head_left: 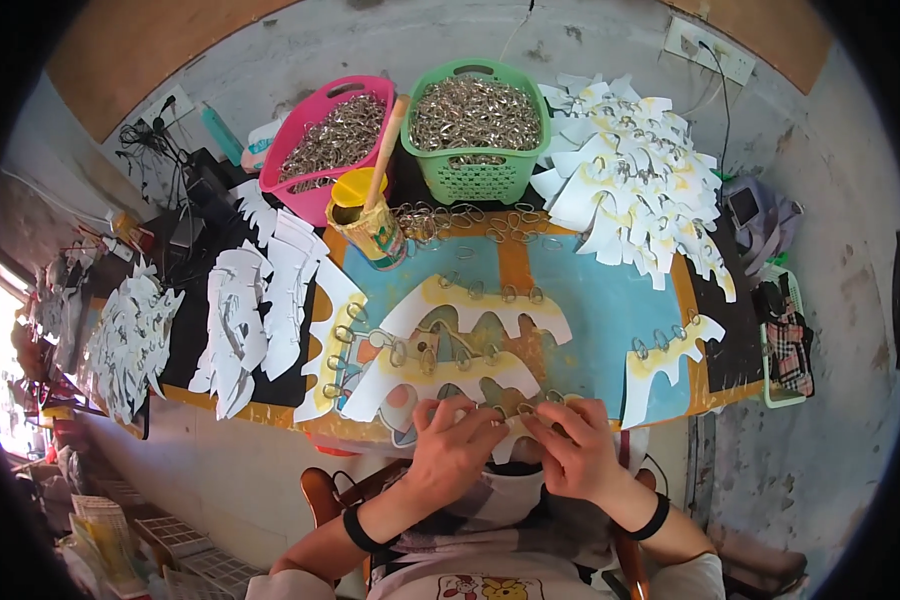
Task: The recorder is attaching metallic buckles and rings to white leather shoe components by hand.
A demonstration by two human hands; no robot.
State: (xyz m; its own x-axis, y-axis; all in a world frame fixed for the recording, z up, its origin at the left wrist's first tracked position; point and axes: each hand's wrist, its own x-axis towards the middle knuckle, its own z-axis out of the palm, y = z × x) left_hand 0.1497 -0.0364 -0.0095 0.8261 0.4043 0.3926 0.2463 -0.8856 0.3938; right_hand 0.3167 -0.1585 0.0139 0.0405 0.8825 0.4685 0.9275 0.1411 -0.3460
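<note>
Head cam: right hand seems to have its grip pinching a metal ring on a white cutout at the table's near edge; left hand crowds in, can't tell if it's pinching. Pink basket and green basket sit behind, probably keeping rings handy.

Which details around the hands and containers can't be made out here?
In the head view:
Nearest white piece: partly covered by the left hand and right hand.
Exact grip of the fingers: too small, overlapping.
Lower end of the wooden stick: hidden inside the tin.
Floor of the green basket: buried under metal rings.
</note>
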